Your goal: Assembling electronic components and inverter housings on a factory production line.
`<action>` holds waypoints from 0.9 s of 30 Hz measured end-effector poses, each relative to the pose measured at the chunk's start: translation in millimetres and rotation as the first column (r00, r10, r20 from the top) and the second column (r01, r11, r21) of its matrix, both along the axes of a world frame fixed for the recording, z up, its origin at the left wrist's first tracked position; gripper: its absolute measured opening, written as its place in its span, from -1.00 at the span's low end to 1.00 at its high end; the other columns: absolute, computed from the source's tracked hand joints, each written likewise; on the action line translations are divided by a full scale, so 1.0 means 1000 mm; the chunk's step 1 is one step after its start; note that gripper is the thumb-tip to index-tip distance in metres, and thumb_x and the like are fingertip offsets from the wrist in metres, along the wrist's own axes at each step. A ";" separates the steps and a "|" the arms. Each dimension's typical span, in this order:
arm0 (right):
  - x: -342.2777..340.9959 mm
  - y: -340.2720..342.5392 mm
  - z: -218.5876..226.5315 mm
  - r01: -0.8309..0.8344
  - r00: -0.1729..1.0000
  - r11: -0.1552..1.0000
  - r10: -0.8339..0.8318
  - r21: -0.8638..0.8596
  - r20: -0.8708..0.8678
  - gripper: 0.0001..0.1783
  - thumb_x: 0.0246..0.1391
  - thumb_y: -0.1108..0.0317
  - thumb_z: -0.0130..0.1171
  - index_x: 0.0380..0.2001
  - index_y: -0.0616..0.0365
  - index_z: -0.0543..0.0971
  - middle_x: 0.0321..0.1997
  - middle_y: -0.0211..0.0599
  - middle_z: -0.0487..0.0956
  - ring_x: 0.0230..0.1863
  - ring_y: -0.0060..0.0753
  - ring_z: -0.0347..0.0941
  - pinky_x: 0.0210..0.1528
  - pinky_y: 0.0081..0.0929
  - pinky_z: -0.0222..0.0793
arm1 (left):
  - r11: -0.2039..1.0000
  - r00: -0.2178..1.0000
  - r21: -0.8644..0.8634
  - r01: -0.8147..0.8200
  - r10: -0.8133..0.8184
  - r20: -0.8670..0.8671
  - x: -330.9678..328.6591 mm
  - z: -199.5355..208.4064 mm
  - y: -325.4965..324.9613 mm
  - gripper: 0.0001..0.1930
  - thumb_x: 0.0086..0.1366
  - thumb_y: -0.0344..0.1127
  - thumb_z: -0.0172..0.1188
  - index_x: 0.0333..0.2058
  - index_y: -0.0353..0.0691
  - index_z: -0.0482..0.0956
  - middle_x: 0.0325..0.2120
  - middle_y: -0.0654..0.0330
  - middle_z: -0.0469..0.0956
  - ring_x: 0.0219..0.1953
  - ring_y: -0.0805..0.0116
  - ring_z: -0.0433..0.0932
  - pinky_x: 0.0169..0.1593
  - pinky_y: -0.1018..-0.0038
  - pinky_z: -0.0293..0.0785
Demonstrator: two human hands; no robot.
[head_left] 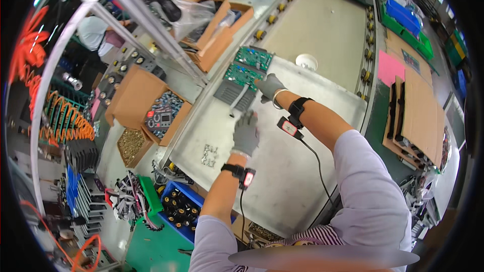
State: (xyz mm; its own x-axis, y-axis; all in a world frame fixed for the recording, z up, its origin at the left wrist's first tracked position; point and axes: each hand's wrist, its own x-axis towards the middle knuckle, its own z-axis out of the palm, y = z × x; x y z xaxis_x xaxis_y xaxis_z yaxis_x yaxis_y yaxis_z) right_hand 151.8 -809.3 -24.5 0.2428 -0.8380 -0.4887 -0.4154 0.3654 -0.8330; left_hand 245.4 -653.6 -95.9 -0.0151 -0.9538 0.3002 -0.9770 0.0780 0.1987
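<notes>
My left hand, in a grey glove, is over the metal work surface, its fingers apart and nothing seen in them. Just beyond its fingertips hangs the loose end of a pale flat cable. This cable crosses a dark grey ribbed housing from a green circuit board. My gloved right hand is closed at the board's right corner, the fingertips partly hidden. A second green circuit board lies just beyond the first. Small metal parts lie in a cluster left of my left hand.
A white round dish stands at the sheet's far edge, before a roller conveyor. At left are a carton of small parts, a box of brass-coloured screws and a blue bin. Cardboard pieces stand at right.
</notes>
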 end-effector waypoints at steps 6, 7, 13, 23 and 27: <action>0.001 0.059 0.095 -0.658 0.752 0.673 0.569 -0.337 -0.332 -0.51 -0.12 0.12 0.10 -0.24 0.34 0.41 -0.54 -0.17 0.50 -0.65 -0.37 0.43 -0.61 -0.47 0.36 | 0.969 0.858 -0.002 -0.247 0.218 -0.466 -0.017 0.077 0.110 -0.50 0.00 -0.21 0.11 -0.05 -0.20 0.27 -0.13 0.07 0.33 -0.07 0.10 0.31 -0.06 0.29 0.28; 0.004 0.081 0.110 -0.776 0.631 0.478 0.608 -0.412 -0.483 -0.52 -0.13 0.08 0.11 -0.28 0.30 0.43 -0.54 -0.18 0.51 -0.64 -0.35 0.43 -0.58 -0.44 0.36 | 0.947 0.792 0.016 -0.322 0.278 -0.544 -0.018 0.090 0.134 -0.49 -0.02 -0.20 0.14 -0.06 -0.21 0.27 -0.15 0.07 0.34 -0.09 0.10 0.32 -0.08 0.30 0.30; 0.007 0.268 0.180 -0.962 0.253 0.108 0.698 -0.250 -0.670 -0.43 -0.31 0.02 0.23 -0.22 0.13 0.41 -0.55 -0.18 0.52 -0.48 -0.25 0.48 -0.40 -0.36 0.35 | 0.803 0.886 -0.410 -0.434 0.296 -0.358 -0.033 0.169 0.266 -0.51 -0.07 -0.17 0.19 -0.15 -0.21 0.31 -0.24 0.08 0.36 -0.21 0.16 0.39 -0.20 0.31 0.35; -0.027 0.490 0.191 -0.865 -0.051 -0.333 0.803 -0.376 -0.594 -0.54 -0.29 0.37 0.11 -0.19 0.07 0.32 -0.39 -0.17 0.53 -0.34 -0.12 0.47 -0.32 -0.34 0.34 | 0.781 0.740 0.056 -0.622 0.609 -0.285 -0.107 0.208 0.468 -0.81 -0.03 -0.30 0.07 -0.42 -0.23 0.37 -0.60 0.12 0.45 -0.55 0.16 0.48 -0.51 0.30 0.39; -0.048 0.552 0.179 -0.791 -0.216 -0.426 0.867 -0.440 -0.450 -0.63 -0.19 0.37 0.08 -0.21 0.08 0.35 -0.27 -0.13 0.50 -0.24 -0.05 0.43 -0.23 -0.37 0.33 | 0.671 0.634 0.028 -0.741 0.714 -0.297 -0.158 0.209 0.528 -0.84 -0.05 -0.29 0.07 -0.51 -0.22 0.37 -0.63 0.11 0.43 -0.52 0.17 0.47 -0.50 0.29 0.38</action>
State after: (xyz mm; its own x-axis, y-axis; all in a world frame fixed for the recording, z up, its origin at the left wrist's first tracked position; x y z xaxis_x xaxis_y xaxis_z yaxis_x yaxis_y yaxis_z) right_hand 103.3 -257.8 154.1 0.8900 0.4397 -0.1206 0.2777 -0.7325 -0.6215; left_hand 87.6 -125.9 113.3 0.7632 -0.5898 0.2639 -0.6340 -0.6048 0.4820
